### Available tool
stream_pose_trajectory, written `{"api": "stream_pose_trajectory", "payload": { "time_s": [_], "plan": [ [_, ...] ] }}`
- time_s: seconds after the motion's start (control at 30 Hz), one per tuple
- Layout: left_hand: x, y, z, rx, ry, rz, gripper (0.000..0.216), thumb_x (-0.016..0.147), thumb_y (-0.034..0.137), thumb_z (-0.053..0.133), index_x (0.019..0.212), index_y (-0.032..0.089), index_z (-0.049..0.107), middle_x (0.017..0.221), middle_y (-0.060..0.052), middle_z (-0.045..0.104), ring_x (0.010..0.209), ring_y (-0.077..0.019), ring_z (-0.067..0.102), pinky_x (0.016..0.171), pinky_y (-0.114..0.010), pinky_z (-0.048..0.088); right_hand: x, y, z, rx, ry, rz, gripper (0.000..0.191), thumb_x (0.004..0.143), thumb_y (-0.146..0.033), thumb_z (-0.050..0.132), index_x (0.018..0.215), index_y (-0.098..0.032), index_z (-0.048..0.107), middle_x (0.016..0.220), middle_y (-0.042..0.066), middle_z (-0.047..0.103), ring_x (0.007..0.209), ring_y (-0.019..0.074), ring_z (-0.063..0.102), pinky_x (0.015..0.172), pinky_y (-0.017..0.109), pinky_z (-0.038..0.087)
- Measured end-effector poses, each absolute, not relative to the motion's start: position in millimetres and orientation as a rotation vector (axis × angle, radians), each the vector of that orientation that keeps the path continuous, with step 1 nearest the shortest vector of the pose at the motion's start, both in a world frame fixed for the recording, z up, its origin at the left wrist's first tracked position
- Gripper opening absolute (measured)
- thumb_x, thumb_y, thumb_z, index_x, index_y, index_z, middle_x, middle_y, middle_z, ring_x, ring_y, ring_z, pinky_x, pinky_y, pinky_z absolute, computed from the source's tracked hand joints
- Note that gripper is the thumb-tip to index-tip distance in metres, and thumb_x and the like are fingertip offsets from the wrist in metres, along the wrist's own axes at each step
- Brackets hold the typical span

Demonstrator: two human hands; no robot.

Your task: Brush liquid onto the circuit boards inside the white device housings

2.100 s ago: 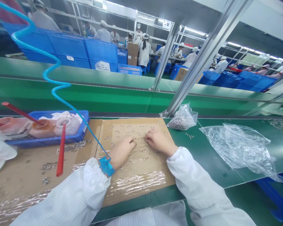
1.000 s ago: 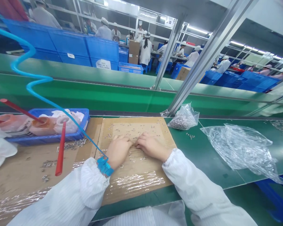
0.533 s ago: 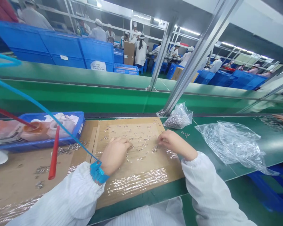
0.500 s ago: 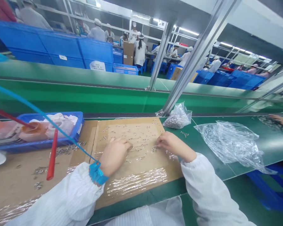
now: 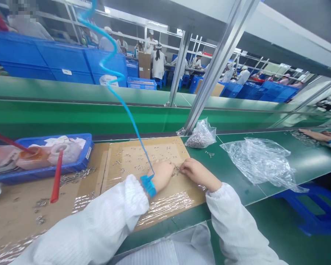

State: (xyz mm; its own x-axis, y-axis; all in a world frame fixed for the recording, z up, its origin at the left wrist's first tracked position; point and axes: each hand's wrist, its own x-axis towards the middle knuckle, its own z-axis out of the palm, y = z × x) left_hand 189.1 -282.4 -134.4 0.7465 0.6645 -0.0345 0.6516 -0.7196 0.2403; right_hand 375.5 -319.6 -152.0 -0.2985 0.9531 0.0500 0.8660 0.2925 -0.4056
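Note:
Both hands rest on a taped cardboard sheet (image 5: 143, 154) strewn with several small metal clips (image 5: 132, 162). My left hand (image 5: 162, 175), with a blue wrist strap (image 5: 148, 185) and coiled blue cord (image 5: 118, 82), lies knuckles up with fingers curled onto clips near the sheet's right side. My right hand (image 5: 195, 173) sits just to its right, fingers bent down and pinched at the clips between the two hands. What the fingertips hold is hidden.
A blue tray (image 5: 44, 156) with tape rolls and red rods (image 5: 56, 176) stands at left. A small bag of metal parts (image 5: 200, 134) and a crumpled clear bag (image 5: 260, 162) lie at right. Another person's hands (image 5: 316, 135) work far right. A green conveyor runs behind.
My left hand slid right across the cardboard to meet my right hand, dragging the blue cord up and over. The view turned slightly to the right.

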Motion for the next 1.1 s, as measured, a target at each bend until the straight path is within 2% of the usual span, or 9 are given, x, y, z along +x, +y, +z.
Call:
{"api": "stream_pose_trajectory", "payload": {
  "time_s": [0.1, 0.27, 0.4, 0.53, 0.73, 0.9, 1.1],
  "plan": [
    [204, -275, -142, 2.719, 1.052, 0.087, 0.027, 0.088, 0.011, 0.041, 0.096, 0.012, 0.067, 0.1, -0.012, 0.067, 0.102, -0.0271, 0.059, 0.085, -0.039, 0.042, 379, -324, -151, -1.663, -2.23, 0.439, 0.014, 0.082, -0.004, 0.057, 0.077, -0.016, 0.063, 0.083, 0.003, 0.061, 0.083, 0.0168, 0.053, 0.077, 0.028, 0.041],
    [209, -268, -144, 2.684, 1.037, 0.093, 0.022, 0.084, 0.009, 0.048, 0.092, 0.013, 0.068, 0.094, -0.013, 0.069, 0.093, -0.0257, 0.063, 0.081, -0.038, 0.045, 384, -325, -151, -1.728, -2.101, 0.432, 0.014, 0.084, -0.005, 0.053, 0.078, -0.016, 0.06, 0.082, 0.003, 0.062, 0.081, 0.0166, 0.054, 0.075, 0.028, 0.041],
    [207, -267, -140, 2.604, 1.058, 0.088, 0.02, 0.082, 0.012, 0.051, 0.089, 0.017, 0.069, 0.09, -0.011, 0.07, 0.086, -0.0235, 0.064, 0.076, -0.034, 0.046, 385, -322, -152, -1.76, -2.024, 0.45, 0.013, 0.087, -0.009, 0.052, 0.079, -0.016, 0.059, 0.081, 0.002, 0.064, 0.077, 0.0146, 0.057, 0.07, 0.025, 0.042],
    [202, -266, -137, 2.518, 1.057, 0.111, 0.02, 0.08, 0.013, 0.052, 0.089, 0.018, 0.069, 0.092, -0.008, 0.07, 0.089, -0.0225, 0.063, 0.078, -0.032, 0.045, 385, -312, -154, -1.773, -2.032, 0.436, 0.011, 0.087, -0.012, 0.054, 0.08, -0.016, 0.062, 0.081, 0.003, 0.066, 0.075, 0.0154, 0.059, 0.068, 0.025, 0.042],
    [179, -268, -129, 2.406, 1.014, 0.23, 0.021, 0.083, 0.019, 0.048, 0.09, 0.018, 0.067, 0.092, -0.006, 0.07, 0.085, -0.0202, 0.063, 0.076, -0.03, 0.046, 386, -289, -153, -1.753, -2.151, 0.339, 0.013, 0.083, -0.005, 0.056, 0.082, -0.015, 0.064, 0.081, 0.003, 0.067, 0.075, 0.0147, 0.059, 0.069, 0.024, 0.042],
    [154, -280, -125, 2.002, 0.953, 0.42, 0.016, 0.081, 0.022, 0.053, 0.09, 0.017, 0.065, 0.091, -0.005, 0.071, 0.082, -0.0177, 0.065, 0.073, -0.029, 0.049, 380, -284, -157, -1.688, -2.299, 0.108, 0.017, 0.087, -0.006, 0.051, 0.085, -0.012, 0.066, 0.087, 0.01, 0.064, 0.087, 0.0205, 0.053, 0.08, 0.031, 0.04],
    [131, -294, -130, 1.6, 1.0, 0.515, 0.024, 0.08, 0.025, 0.055, 0.1, 0.014, 0.065, 0.092, -0.006, 0.073, 0.08, -0.0171, 0.068, 0.076, -0.03, 0.053, 377, -292, -166, -1.567, -2.469, 0.045, 0.022, 0.085, -0.001, 0.051, 0.084, -0.012, 0.069, 0.083, 0.01, 0.066, 0.085, 0.0212, 0.054, 0.078, 0.034, 0.04]
  ]
}}
